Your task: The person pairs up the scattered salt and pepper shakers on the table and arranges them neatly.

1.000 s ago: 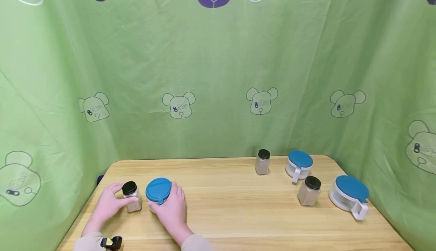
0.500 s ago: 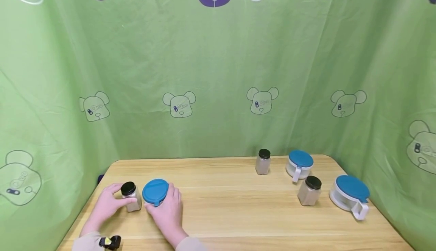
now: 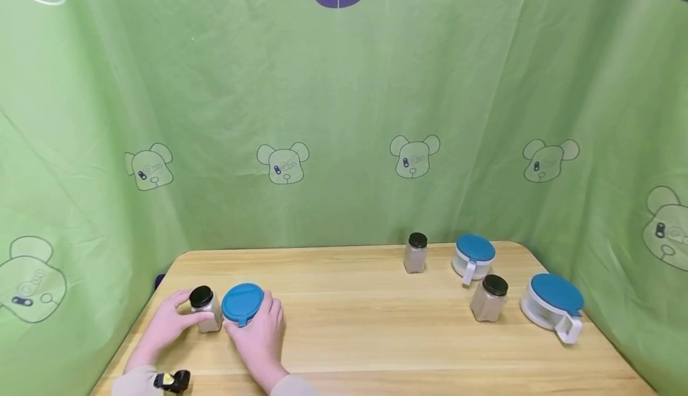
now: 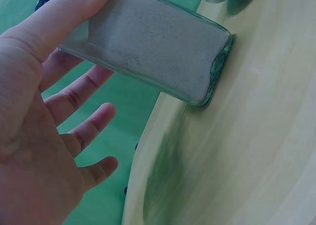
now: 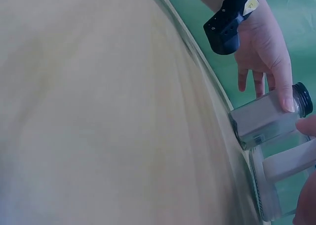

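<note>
At the left of the table, my left hand [image 3: 168,325] pinches a clear jar [image 3: 211,324] with a black lid between thumb and fingers. Greyish powder fills much of the jar [image 4: 148,47] in the left wrist view, where the lower fingers spread away from it. Just right of it, my right hand [image 3: 261,337] grips a round seasoning pot with a blue lid [image 3: 243,303], thumb at the front and fingers along the right side. The pot's white handle [image 5: 289,160] shows in the right wrist view, close beside the jar. Most of the pot's body is hidden in the head view.
At the right of the wooden table [image 3: 349,324] stand two more black-lidded jars, a rear jar [image 3: 415,258] and a nearer jar [image 3: 488,305]. Two blue-lidded pots with white handles, a rear pot [image 3: 474,258] and a front pot [image 3: 553,303], stand beside them. A green curtain [image 3: 344,217] surrounds the table.
My right hand has moved the blue-lidded pot left, closer to the jar, and the lid's tab has turned slightly. The left hand and its jar have barely moved.
</note>
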A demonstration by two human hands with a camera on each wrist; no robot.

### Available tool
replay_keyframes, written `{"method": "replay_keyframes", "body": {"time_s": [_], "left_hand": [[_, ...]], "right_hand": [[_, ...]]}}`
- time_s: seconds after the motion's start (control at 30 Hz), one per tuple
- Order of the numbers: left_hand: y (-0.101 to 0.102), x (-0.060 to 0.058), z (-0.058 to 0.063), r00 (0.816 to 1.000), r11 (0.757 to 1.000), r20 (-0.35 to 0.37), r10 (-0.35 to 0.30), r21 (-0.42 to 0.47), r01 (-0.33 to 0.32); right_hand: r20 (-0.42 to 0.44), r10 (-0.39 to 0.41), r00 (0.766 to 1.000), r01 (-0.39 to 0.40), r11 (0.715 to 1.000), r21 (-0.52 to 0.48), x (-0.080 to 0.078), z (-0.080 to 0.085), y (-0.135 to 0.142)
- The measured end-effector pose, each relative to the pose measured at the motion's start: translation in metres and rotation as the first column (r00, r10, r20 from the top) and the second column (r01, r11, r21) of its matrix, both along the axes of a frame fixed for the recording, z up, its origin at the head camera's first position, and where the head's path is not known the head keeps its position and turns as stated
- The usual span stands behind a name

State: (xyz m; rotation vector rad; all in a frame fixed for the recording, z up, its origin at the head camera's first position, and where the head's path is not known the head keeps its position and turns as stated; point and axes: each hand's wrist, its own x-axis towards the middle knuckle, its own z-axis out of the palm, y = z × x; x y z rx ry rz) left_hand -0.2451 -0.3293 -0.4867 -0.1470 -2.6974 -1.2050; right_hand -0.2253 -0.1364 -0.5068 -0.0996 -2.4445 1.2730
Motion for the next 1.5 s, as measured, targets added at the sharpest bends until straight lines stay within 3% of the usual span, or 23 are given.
{"method": "replay_keyframes", "body": {"time_s": [0.67,1.27,1.5], "left_hand": [[-0.002,0.001,-0.002,0.999,0.999,0.046,-0.003,0.051,0.001],[-0.003,0.003,-0.004,0.996,0.995,0.087,-0.02,0.099,0.012],[-0.004,0.003,-0.004,0.996,0.995,0.08,-0.03,0.098,0.022]], "right_hand": [[0.039,-0.042,0.998,0.042,0.999,0.008,0.001,-0.003,-0.01],[0.051,-0.108,0.993,0.11,0.993,-0.047,0.004,-0.006,-0.02],[0.06,-0.063,0.996,0.068,0.995,-0.07,0.009,-0.002,-0.016]]}}
